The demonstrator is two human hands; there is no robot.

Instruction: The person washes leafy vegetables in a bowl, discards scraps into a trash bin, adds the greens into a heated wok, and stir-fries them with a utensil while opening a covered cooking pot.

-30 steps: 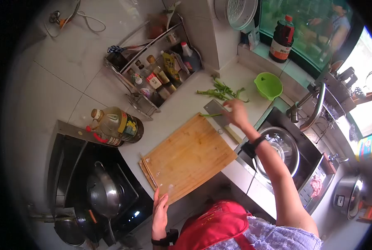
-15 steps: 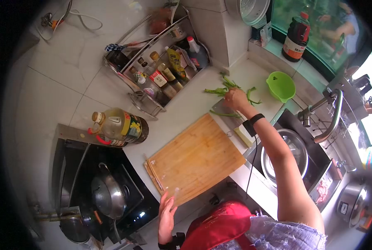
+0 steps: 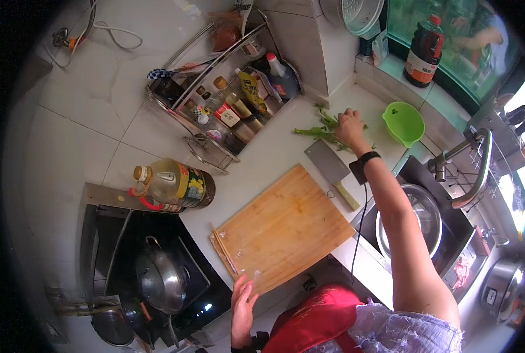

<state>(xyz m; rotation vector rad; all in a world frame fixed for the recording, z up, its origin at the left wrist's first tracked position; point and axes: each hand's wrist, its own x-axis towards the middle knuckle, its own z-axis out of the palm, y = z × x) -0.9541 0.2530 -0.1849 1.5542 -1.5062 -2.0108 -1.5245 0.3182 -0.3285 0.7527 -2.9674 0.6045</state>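
Greens (image 3: 320,133) under the right hand (image 3: 349,128), left hand (image 3: 243,301) loose by the cutting board (image 3: 286,223).
Right fingers curl down over the pile, touching or just above it; whether they pinch a stalk cannot be made out. The left hand is empty, fingers slightly spread, at the board's near corner, contact unclear. Thin green stalks with leafy ends lie loosely tangled, partly hidden beneath the right hand; a cleaver (image 3: 328,163) lies just nearer than it, a green bowl (image 3: 405,123) to its right.
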